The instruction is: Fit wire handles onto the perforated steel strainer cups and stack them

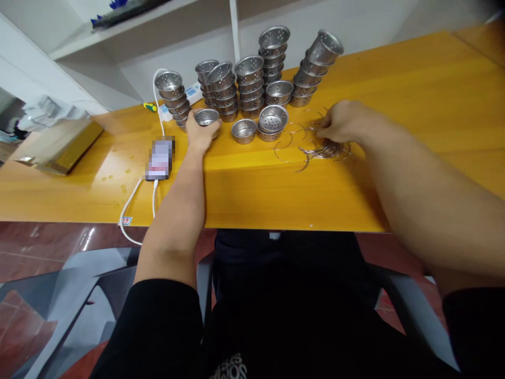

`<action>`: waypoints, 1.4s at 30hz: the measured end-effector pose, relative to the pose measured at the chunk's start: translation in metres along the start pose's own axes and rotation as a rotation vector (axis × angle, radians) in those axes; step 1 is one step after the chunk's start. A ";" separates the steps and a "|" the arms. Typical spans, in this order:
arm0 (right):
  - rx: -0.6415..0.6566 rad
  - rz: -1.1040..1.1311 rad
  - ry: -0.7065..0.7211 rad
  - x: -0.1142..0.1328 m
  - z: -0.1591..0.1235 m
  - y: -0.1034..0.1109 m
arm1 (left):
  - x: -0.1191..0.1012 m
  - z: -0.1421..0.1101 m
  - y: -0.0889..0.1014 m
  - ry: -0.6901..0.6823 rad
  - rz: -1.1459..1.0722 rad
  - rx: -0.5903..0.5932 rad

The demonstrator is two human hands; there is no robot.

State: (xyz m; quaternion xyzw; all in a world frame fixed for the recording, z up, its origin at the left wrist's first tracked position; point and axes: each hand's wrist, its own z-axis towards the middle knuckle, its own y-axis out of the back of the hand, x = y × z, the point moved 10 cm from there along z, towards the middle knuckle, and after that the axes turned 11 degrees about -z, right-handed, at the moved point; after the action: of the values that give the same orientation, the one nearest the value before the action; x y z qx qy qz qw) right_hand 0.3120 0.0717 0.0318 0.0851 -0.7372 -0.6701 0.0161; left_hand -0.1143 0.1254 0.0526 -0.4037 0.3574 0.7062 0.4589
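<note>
My left hand [200,132] is closed around a small perforated metal strainer basket [206,117], with thumb and fingers on its sides. Over at the right, my right hand [340,122] pinches at thin curved metal wires; its fingertips partly hide what they hold. Beneath that hand lies a heap of curved wires [329,150], and several loose ones are spread to its left. Between the hands stand a single strainer basket [243,131] and a short stack of baskets [273,120].
Tall stacks of strainer baskets [251,87] line the back, the rightmost stack [310,73] leaning right. A phone [160,159] with white cables lies left of my left forearm. Farther left is a cardboard box [63,142]. The yellow table [276,197] ends close to my body.
</note>
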 end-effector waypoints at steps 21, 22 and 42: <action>-0.063 0.113 -0.161 -0.005 -0.023 0.034 | 0.008 0.010 0.009 -0.118 0.042 -0.016; -0.067 0.117 -0.156 -0.005 -0.024 0.035 | 0.006 0.010 0.010 -0.129 0.041 -0.025; -0.250 0.298 -0.174 -0.003 -0.037 0.060 | -0.080 -0.043 -0.053 -0.298 0.042 0.188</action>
State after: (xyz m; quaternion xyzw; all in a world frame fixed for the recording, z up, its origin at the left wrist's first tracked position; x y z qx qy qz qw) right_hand 0.3138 0.0406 0.0950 -0.0859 -0.6513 -0.7514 0.0618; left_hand -0.0341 0.0756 0.0993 -0.2421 0.3582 0.7311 0.5278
